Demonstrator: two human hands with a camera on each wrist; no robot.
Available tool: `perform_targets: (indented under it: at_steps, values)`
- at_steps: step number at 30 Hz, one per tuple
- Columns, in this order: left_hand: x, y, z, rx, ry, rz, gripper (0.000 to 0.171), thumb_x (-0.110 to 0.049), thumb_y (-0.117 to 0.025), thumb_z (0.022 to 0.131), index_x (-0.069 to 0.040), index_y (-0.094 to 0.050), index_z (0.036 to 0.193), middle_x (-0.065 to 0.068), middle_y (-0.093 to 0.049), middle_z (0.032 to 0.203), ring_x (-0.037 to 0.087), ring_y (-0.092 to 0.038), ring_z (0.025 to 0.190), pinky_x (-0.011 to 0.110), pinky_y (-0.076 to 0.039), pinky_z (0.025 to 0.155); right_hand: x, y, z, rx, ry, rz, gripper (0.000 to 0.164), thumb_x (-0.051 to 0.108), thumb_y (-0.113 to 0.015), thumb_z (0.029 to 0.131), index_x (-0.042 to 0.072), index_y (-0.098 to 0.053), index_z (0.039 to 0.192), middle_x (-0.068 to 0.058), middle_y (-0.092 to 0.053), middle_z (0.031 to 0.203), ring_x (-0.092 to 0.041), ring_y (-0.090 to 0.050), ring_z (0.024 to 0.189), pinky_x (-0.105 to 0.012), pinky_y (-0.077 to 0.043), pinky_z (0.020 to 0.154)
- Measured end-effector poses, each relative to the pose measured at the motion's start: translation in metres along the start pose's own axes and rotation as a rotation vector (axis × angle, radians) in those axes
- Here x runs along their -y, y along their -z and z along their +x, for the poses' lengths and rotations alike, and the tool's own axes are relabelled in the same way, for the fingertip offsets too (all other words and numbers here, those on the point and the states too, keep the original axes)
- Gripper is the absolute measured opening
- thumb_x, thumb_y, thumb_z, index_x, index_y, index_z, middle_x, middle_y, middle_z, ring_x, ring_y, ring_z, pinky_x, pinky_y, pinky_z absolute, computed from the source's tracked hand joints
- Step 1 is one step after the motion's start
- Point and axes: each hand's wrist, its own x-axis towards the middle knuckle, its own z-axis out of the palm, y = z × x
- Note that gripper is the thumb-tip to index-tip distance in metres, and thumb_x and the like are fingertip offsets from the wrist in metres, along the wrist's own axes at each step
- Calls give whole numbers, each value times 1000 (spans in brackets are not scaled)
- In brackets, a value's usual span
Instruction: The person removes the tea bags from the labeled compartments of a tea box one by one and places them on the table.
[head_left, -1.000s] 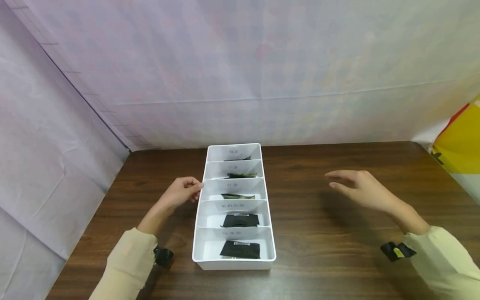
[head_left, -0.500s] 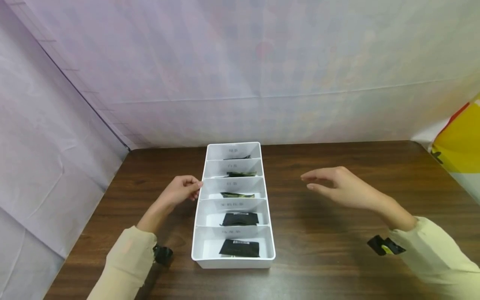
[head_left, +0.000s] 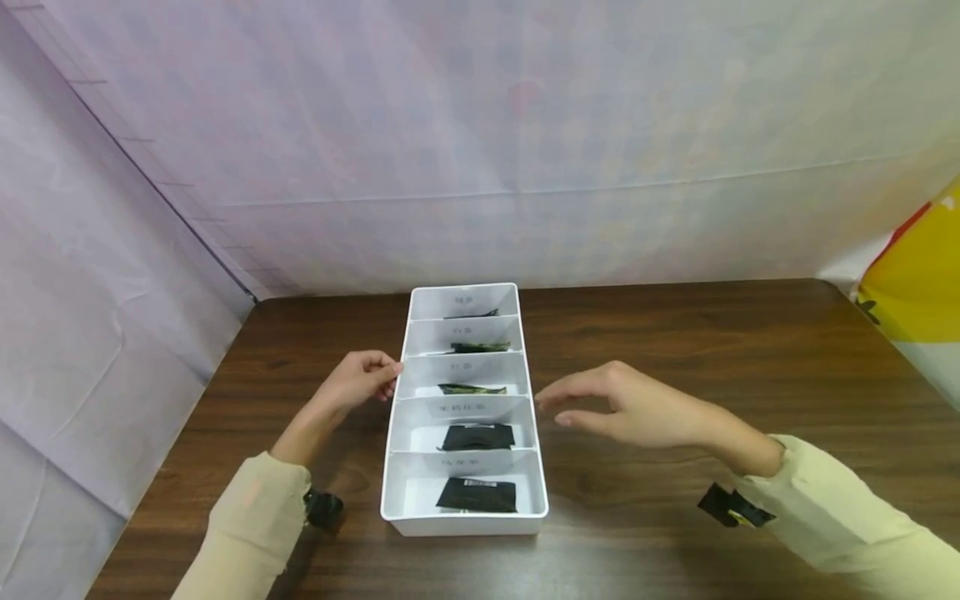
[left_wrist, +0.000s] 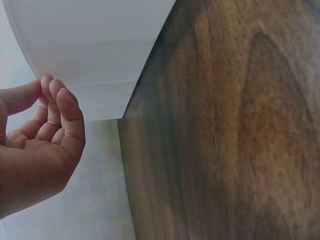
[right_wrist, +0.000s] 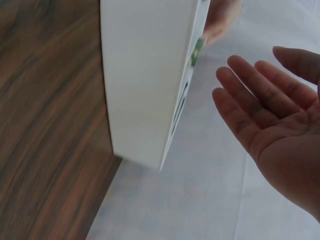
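Pale, faintly checked cloth hangs behind and along the left of a dark brown wood-grain table, with a yellow fabric edged in red at the far right. Left of the table's middle stands a long white tray, its short end toward the near edge and its inside split by crosswise dividers into five compartments, each with small dark printing on its far wall. A flat black sachet lies in the nearest compartment, another black packet in the next, a green-and-black packet in the middle one, a similar dark green packet in the fourth, and a thin dark edge shows in the farthest. At the tray's left side, beside the middle compartment, the left hand pinches the rim between thumb and forefinger, the other fingers curled. The right hand hovers just beside the tray's right side, fingers loosely extended and thumb well apart from them, holding nothing. Both arms wear cream sleeves, a small black device at each cuff.
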Motion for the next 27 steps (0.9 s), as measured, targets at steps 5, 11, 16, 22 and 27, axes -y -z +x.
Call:
perform_targets:
  at_steps: [5, 11, 16, 22, 27]
  values:
    - [-2, 0, -1, 1, -6, 9, 17, -4, -53, 91, 13, -54, 85, 2, -52, 62, 10, -51, 55, 26, -47, 56, 15, -15, 7, 37, 80, 56, 24, 4, -57, 89, 1, -60, 112, -8, -64, 107, -17, -60, 99, -30, -48, 85]
    - [-1, 0, -1, -1, 7, 9, 16, -4, -53, 91, 11, -55, 85, 3, -52, 63, 11, -51, 55, 26, -47, 57, 26, -35, 8, 92, 138, 94, 22, 6, -56, 89, 3, -61, 110, -5, -65, 105, -12, -59, 99, -25, -47, 85]
    - [0, -1, -1, -5, 16, 0, 15, -4, -52, 91, 10, -55, 85, 3, -52, 63, 11, -51, 55, 26, -47, 57, 29, -48, 8, 124, 174, 100, 20, 5, -57, 88, 1, -62, 107, -5, -65, 104, -11, -59, 99, -23, -45, 86]
    - [0, -2, 0, -3, 25, -11, 15, -3, -52, 91, 9, -55, 84, 3, -52, 63, 11, -51, 55, 25, -46, 55, 29, -61, 8, 130, 182, 75, 19, 5, -59, 86, 1, -64, 104, -4, -65, 103, -9, -58, 98, -20, -44, 86]
    - [0, -2, 0, -6, 28, -12, 15, -3, -52, 91, 10, -55, 85, 3, -52, 64, 11, -51, 55, 23, -46, 54, 29, -68, 8, 138, 150, 42, 21, 5, -61, 84, 1, -64, 104, -3, -64, 101, -8, -57, 97, -17, -44, 84]
